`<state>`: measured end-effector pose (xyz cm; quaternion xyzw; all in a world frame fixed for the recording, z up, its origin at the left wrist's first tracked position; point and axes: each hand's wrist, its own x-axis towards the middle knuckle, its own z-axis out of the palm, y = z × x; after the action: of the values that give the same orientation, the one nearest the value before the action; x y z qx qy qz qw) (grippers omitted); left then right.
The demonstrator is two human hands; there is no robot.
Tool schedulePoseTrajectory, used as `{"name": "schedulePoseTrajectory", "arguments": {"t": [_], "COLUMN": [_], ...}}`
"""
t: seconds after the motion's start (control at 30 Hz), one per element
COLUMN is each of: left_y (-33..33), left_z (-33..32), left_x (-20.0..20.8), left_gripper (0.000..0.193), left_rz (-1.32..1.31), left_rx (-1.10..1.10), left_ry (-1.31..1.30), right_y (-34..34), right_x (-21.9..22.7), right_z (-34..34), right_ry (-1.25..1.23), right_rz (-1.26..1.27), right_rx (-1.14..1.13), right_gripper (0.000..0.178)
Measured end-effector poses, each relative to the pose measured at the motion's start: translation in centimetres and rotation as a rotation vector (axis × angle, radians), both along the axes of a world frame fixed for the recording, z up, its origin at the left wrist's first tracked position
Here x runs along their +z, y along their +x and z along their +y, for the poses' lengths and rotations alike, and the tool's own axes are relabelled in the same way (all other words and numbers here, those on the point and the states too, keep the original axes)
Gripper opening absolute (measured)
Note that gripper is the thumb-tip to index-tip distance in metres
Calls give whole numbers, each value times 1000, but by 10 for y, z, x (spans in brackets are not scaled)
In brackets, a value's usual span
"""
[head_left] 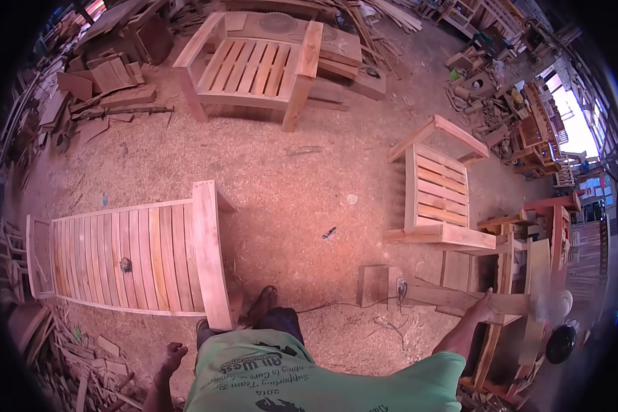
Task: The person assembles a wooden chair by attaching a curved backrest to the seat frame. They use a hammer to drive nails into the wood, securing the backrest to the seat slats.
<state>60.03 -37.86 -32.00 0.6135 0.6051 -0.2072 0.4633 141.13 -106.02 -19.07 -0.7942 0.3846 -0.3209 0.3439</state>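
board [439, 296] is lying at the lower right of the head view, stretching rightward from beside a wooden block [373, 285]. the right hand [483, 307] is touching it nearer its right end; whether the fingers are gripping, one cannot tell. the left hand [175, 352] is hanging well apart, loosely curling, with nothing showing in it. beside the person's legs, a slatted long seat [103, 254] is standing at left, a dark lump [125, 265] resting on it. two slatted chairs, one far [250, 69], one at right [441, 187], are standing on the floor [288, 185].
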Motion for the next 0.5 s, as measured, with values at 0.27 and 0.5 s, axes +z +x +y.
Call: {"name": "schedulePoseTrajectory", "arguments": {"t": [0.27,0.5], "left_y": [29,25], "left_z": [12,33], "left_x": [8,-16], "left_gripper": [64,67], "left_rz": [-93,-136], "left_rx": [-30,-102], "left_ry": [-6,58], "right_y": [-13,-18], "right_x": [20,28], "right_z": [-10,-49], "right_ry": [291,501], "right_rz": [54,71], "right_rx": [242,286], "right_gripper": [120,127]}}
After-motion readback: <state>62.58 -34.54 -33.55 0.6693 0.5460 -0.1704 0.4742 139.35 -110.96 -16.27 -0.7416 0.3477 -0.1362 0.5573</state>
